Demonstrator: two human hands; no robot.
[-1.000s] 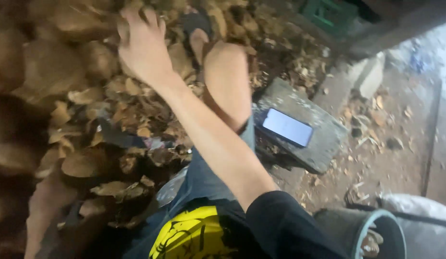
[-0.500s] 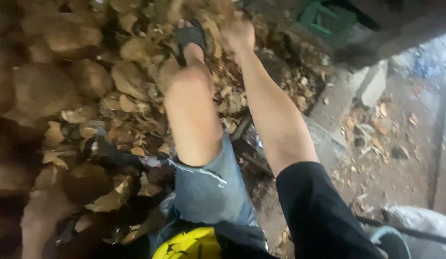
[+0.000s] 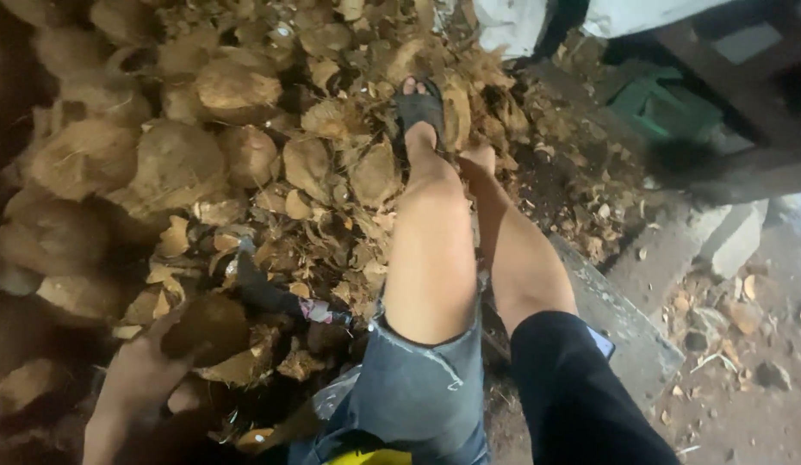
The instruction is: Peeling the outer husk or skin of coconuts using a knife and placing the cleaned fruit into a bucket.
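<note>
1. A heap of coconut husks (image 3: 245, 164) is seen from above, filling the upper left; brown, dry, fibrous shells and torn pieces lie piled on one another.
2. The person's bare leg (image 3: 431, 258) runs up the middle; its foot in a dark sandal (image 3: 419, 108) rests on the heap.
3. The right hand (image 3: 480, 162) is reached forward beside the leg, down into the husks just right of the foot; the fingers are buried among the pieces, so whether they are apart or closed cannot be told.
4. The left hand (image 3: 142, 387) is seen low at the left, dim and partly cut off; a curved husk piece (image 3: 213, 331) lies against it; whether the fingers are clamped on it or only touching cannot be told.
5. Handling, as a judgement: the husk pieces are likely light, stiff and rough, not slippery; edges may be sharp or splintery; loose fibres may shed; whole husks are likely bulkier and heavier.
6. A piece is best taken by its thick curved rim, fingers inside the hollow and thumb outside; thin frayed ends are likely to tear away.
7. A grey slab (image 3: 624, 319) lies right of the leg; bare littered ground (image 3: 745, 362) lies beyond; a green crate (image 3: 663, 108) stands at the upper right.
</note>
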